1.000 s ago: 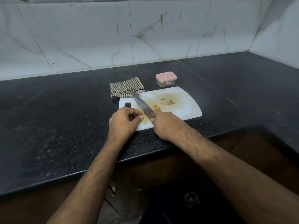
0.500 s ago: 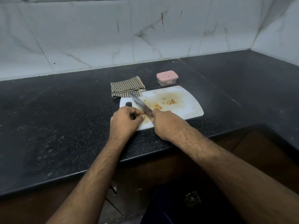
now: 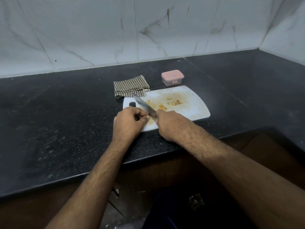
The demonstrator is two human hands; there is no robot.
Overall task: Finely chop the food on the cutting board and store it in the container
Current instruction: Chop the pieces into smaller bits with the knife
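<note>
Little changed over the last second: right hand [image 3: 171,124] still wrapped round the knife [image 3: 144,105] handle, left hand [image 3: 130,121] still curled beside the blade, contents unclear; chopping ongoing. Yellowish food pieces [image 3: 174,103] scattered mid-way on the stained white plastic cutting board [image 3: 196,111]. Pink-lidded clear container [image 3: 172,78] closed, just behind the board. Checked woven cloth [image 3: 130,86] folded alongside, on speckled black stone counter [image 3: 66,113]

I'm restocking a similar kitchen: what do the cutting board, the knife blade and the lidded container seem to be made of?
The white rounded-corner cutting board looks like matte plastic, stained yellowish where food was cut. The long knife blade looks like bare steel: grey with a dull sheen. The small container seems plastic: an opaque pink lid on a clear, see-through base. All judged by look alone.
</note>
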